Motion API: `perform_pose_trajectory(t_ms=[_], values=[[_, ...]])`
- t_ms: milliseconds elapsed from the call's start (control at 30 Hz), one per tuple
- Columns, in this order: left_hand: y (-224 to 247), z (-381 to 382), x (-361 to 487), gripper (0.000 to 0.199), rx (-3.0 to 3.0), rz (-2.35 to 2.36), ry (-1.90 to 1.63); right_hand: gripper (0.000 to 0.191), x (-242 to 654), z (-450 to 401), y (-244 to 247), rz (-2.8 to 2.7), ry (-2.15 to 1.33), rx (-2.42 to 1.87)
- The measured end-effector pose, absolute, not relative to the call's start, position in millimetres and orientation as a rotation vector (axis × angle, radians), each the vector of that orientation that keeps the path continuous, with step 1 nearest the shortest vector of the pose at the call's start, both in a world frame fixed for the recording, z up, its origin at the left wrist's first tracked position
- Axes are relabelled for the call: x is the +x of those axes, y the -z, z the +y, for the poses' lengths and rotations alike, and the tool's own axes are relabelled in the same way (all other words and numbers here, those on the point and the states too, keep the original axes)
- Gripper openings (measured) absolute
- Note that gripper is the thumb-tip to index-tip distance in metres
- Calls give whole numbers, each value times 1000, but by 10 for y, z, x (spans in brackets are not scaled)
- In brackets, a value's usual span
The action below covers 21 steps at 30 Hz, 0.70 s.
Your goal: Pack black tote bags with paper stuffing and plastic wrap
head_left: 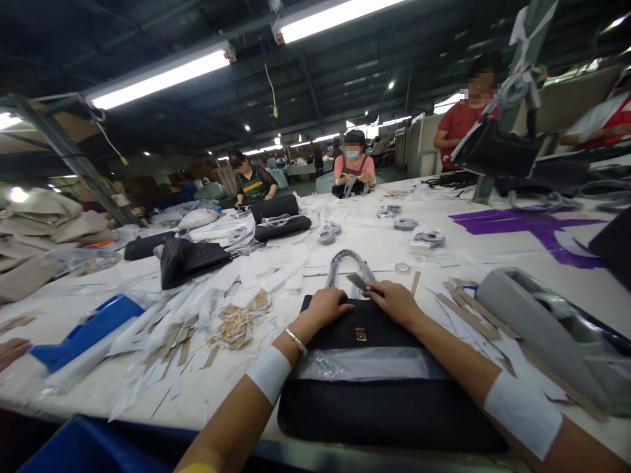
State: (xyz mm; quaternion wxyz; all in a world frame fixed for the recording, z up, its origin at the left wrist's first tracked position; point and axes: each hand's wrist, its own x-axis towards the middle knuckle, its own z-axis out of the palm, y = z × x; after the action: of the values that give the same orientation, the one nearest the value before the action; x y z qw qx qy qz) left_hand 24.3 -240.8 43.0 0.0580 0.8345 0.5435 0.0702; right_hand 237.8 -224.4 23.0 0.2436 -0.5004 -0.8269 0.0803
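Note:
A black handbag [389,407] lies in front of me on the white table, with a small gold clasp [361,334] on its flap. A band of clear plastic film [365,363] crosses its front. The bag's handle [351,257], wrapped in grey plastic, loops up beyond the top edge. My left hand [323,310] rests at the top left of the bag, its fingers curled over the edge. Between the thumb and fingers of my right hand [397,302] is a small flat grey-brown strip [355,282], tilted above the bag's top edge.
A grey tape dispenser [532,328] stands at right, beside cardboard strips [468,312]. Paper tags with strings [241,322] and a blue tape dispenser [91,328] lie left. More black bags [190,261] and purple tape [527,226] are farther off. Co-workers stand across the table; a person's hand [12,351] shows far left.

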Motion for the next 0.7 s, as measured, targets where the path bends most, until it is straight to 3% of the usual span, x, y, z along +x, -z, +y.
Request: perform_pose_trajectory(t_ms=[133, 300, 433, 567, 700], values=[[-387, -2403, 159, 27, 2382, 1490, -642, 32, 2288, -2214, -212, -2160, -119, -1530], [-390, -2451, 164, 19, 2569, 1295, -821, 29, 2188, -2128, -145, -2309, -219, -1197], [-452, -2518, 198, 16, 2790, 1294, -807, 33, 2226, -2103, -119, -2306, -518, -1080], [-452, -2542, 235, 14, 2832, 1497, -606, 49, 2220, -2133, -167, -2350, -543, -1101], [-417, -2479, 257, 26, 2614, 1673, -275, 47, 2184, -2146, -179, -2341, -461, -1214]])
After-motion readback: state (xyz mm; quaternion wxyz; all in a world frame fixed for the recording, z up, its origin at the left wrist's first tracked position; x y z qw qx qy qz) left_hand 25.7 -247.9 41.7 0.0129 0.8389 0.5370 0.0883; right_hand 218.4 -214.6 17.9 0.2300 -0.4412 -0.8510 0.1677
